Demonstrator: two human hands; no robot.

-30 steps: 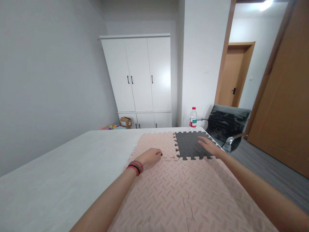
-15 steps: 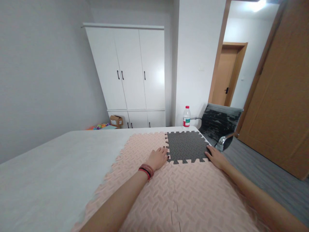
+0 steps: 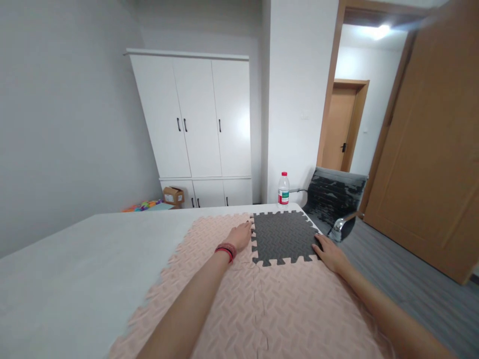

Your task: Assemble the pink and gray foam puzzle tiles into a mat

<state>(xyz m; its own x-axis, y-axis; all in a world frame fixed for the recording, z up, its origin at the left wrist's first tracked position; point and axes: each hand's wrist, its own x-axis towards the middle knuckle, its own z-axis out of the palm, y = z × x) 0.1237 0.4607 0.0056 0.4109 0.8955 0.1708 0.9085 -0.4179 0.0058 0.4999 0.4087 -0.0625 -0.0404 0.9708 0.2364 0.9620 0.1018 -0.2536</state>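
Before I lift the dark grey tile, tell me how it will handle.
The dark grey tile looks like foam, so it is probably light for its size. Broad and flat, it may flex if lifted by one edge. Its textured surface should make it less slippery.

So there's a bottle with a red cap standing at the far edge of the white table. The chair near that corner is pretty beat up, black covering flaking off, shiny metal armrest. Big white cabinet at the back, dark handles, doors shut. Cardboard box by its lower left, plus some colourful bits too small to make out. Wooden door on the right, grey floor, ceiling light on past the doorway.
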